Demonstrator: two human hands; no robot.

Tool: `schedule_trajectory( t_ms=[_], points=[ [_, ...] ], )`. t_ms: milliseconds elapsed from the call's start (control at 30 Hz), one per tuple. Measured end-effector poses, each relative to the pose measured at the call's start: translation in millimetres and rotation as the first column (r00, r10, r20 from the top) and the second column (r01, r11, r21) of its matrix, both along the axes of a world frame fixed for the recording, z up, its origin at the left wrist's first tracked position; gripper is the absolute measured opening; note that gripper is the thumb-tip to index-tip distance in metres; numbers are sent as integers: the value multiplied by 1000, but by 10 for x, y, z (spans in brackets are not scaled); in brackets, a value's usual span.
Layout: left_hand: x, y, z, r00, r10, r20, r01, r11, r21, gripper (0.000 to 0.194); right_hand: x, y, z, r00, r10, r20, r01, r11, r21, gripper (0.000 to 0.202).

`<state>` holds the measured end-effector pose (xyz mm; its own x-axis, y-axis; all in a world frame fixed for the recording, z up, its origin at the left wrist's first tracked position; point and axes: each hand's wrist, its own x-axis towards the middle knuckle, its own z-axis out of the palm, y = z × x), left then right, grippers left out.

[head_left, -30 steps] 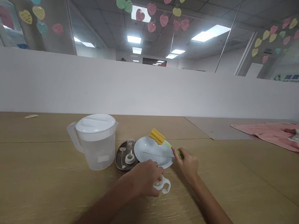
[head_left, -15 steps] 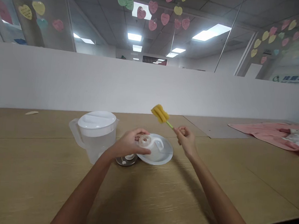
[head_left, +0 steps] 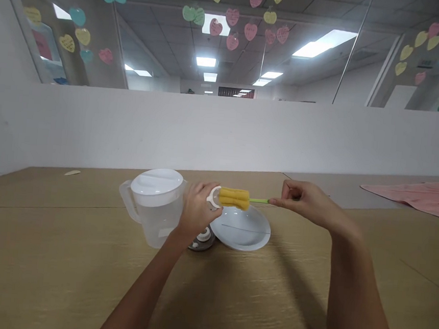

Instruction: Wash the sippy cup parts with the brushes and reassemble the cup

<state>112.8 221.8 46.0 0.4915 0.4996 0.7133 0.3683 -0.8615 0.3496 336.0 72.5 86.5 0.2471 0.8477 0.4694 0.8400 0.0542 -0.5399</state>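
My left hand [head_left: 194,211] is wrapped around a small white baby bottle [head_left: 213,197], tilted so its mouth faces right. Most of the bottle is hidden by my fingers. In my right hand [head_left: 308,200] I pinch the thin green handle of a yellow sponge bottle brush [head_left: 235,197]. The brush lies level, its sponge tip at the bottle's mouth and the rest outside. Beneath both is a white plate [head_left: 249,244] with a raised rim. Beside it, partly behind my left wrist, a round metal dish [head_left: 207,244] carries small white parts.
A lidded clear pitcher [head_left: 157,215] stands just left of my left hand. Farther right lies a pink cloth [head_left: 428,195]. A small flat beige piece [head_left: 72,172] rests at the far left, and a white wall [head_left: 222,134] closes off the table's back.
The brush has swung down from a raised slant to level, and its sponge has come to the bottle's mouth. My left hand has turned the bottle's mouth rightward. The camera view has shifted.
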Motion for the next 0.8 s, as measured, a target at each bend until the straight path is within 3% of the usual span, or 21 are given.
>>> schedule_trajectory(
  t_ms=[167, 367, 667, 800],
  points=[
    [112, -32, -129, 979, 35, -203, 7, 979, 202, 47, -155, 70, -57, 965, -142, 222, 141, 990, 22, 44],
    [179, -107, -153, 964, -51, -262, 100, 979, 178, 41, -452, 327, -123, 927, -162, 337, 179, 984, -20, 28],
    [129, -45, -117, 972, -20, -235, 59, 985, 164, 42, -276, -71, 4, 956, -126, 266, 142, 989, -41, 36],
    [119, -70, -116, 976, 2, -218, 46, 976, 214, 44, -376, -34, -13, 946, -156, 285, 168, 986, -20, 32]
  ],
)
